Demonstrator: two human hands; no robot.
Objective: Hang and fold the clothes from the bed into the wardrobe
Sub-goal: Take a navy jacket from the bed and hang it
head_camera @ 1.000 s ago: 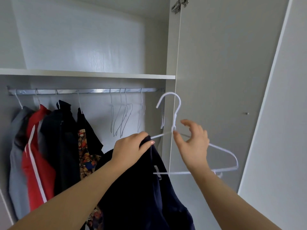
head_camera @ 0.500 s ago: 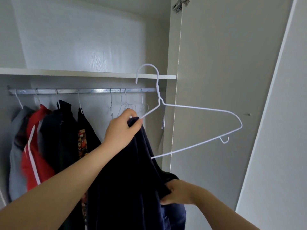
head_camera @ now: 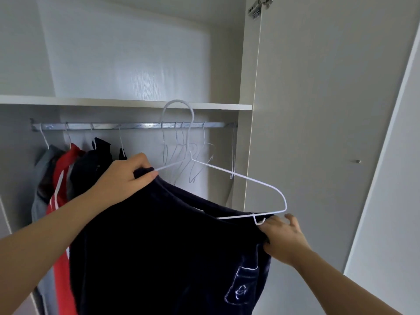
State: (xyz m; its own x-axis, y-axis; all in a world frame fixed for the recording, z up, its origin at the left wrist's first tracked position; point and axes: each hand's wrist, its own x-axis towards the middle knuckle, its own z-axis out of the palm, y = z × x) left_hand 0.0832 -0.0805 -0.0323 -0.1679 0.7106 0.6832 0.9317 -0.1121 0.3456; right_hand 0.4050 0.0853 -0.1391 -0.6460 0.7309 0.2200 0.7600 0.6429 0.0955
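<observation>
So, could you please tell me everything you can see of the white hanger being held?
The white hanger is thin wire: a round hook, two sloping arms, a bottom bar with a small loop near its right end. It is tilted, right end lower, the hook in front of the shelf edge, not on the rail. Its left end sits inside the dark garment, where the left hand grips; the right hand holds the garment just below the loop.

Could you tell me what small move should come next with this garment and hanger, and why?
Probably the right hand pulls the garment up over the bare right end of the hanger; the left hand grips cloth at its left end.
</observation>
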